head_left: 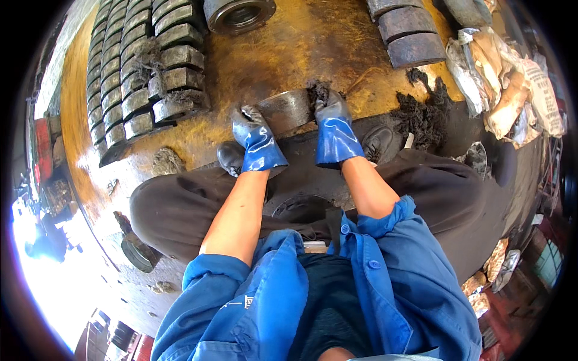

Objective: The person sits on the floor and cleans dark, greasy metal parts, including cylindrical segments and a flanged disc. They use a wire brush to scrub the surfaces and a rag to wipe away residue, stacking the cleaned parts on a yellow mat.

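Both my hands wear blue rubber gloves with dark, oily finger parts. Between them a dark metal ring [286,109] lies on its side on the stained yellow surface [283,57]. My left hand [251,127] has its fingers closed around the ring's left end. At the ring's right end, my right hand [332,117] closes on a black, stringy wad of fibre [318,91] pressed against the metal. Its fingertips are partly hidden by the wad.
Rows of dark metal rings [144,66] line the left. A larger flanged ring [239,13] lies ahead, with a shorter row of rings [412,36] at far right. Black fibre [424,111] and crumpled paper sacks [509,81] lie to the right. My shoes flank my hands.
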Demonstrator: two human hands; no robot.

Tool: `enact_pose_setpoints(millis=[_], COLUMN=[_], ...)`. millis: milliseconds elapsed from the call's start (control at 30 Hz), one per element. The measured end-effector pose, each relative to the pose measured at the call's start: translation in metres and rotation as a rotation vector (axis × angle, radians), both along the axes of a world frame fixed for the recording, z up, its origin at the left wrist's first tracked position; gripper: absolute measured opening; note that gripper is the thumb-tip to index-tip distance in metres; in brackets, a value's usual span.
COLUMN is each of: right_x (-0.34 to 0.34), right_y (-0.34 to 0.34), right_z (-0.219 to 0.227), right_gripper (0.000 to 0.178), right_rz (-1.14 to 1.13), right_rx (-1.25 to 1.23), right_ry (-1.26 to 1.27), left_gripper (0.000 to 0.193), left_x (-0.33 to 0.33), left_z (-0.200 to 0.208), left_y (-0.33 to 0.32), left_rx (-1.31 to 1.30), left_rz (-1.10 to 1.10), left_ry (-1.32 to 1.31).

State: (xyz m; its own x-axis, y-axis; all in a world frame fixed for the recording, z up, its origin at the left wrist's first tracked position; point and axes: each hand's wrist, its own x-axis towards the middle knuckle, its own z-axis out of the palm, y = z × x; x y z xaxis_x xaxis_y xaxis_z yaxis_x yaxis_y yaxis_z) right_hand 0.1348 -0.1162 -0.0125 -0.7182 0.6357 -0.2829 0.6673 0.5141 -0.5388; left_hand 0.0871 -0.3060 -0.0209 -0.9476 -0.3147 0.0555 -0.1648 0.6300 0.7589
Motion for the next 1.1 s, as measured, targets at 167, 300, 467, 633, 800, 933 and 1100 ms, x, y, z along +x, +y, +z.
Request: enact_pose_setpoints(millis=[167,300,467,633,800,933,1100], right_x=[0.001,-0.005,0.001,-0.012,-0.004,-0.001,0.001], right_y=[-0.008,-0.027,-0.072,-0.090,-0.058,0.017,0.071], right_z=[-0.011,0.004,0.043,0.064,0.051,0.025,0.032], right_gripper=[0.038,0.034,0.029,0.029,0.027,0.035,0.032], right_rz=[-0.025,0.142,0.402,0.574,0.340,0.240,-0.063], right_rx=[0.016,0.158,0.365,0.345,0.295,0.319,-0.091], right_ry=[0.121,0.129,0.338,0.285,0.308,0.180,0.240], left_gripper=[0.035,0.034,0.038,0.043,0.041,0.045,0.032], left_x=[0.000,-0.001,-0.011,-0.027,-0.029,-0.021,-0.004], left_z=[-0.010,-0.025,-0.041,-0.065,-0.063,-0.012,0.000], left_y=[0.002,-0.005,0.004,-0.020,-0.063,-0.033,-0.017], left_rx=[-0.044,-0.062,0.494,0.902,0.823,0.770,0.385], left_rz=[0.017,0.024,0.018,-0.023,0.030,0.098,-0.199], left_ry=[0.058,0.093,0.064,-0.171,-0.022,-0.276,0.140])
